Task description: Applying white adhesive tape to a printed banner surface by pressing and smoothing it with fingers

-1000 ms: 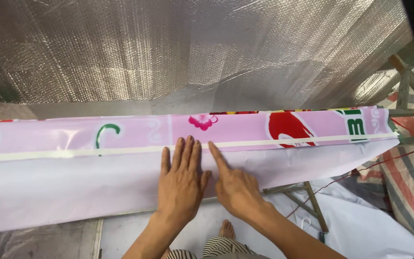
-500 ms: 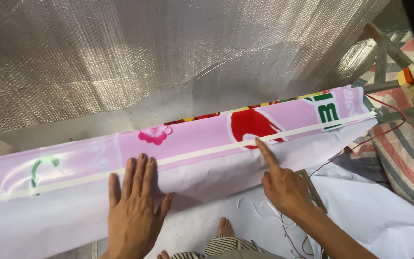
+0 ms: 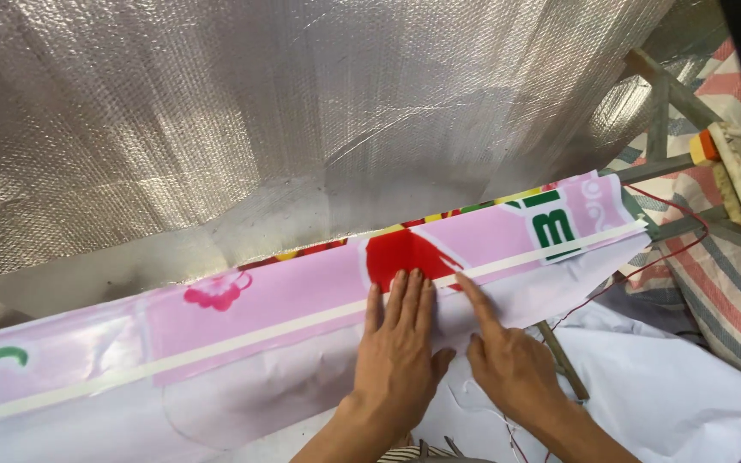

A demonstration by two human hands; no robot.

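A long pink printed sheet (image 3: 285, 300) with red, green and magenta shapes lies folded over a white sheet (image 3: 242, 394). A pale tape strip (image 3: 242, 336) runs along the fold. My left hand (image 3: 398, 351) lies flat, fingers together, pressing on the tape beside the red shape (image 3: 400, 253). My right hand (image 3: 508, 360) sits just to its right, index finger stretched out onto the tape, other fingers curled. Neither hand holds anything.
Silver bubble-foil sheeting (image 3: 302, 111) covers the surface behind the pink sheet. A wooden frame (image 3: 688, 94) and striped red-and-white cloth (image 3: 731, 283) stand at the right. White fabric (image 3: 688, 403) lies lower right, with a thin red thread (image 3: 671, 249) near the sheet's end.
My left hand has slid right along the tape and now sits next to my right hand. The view has shifted, so the sheet's right end appears farther right.
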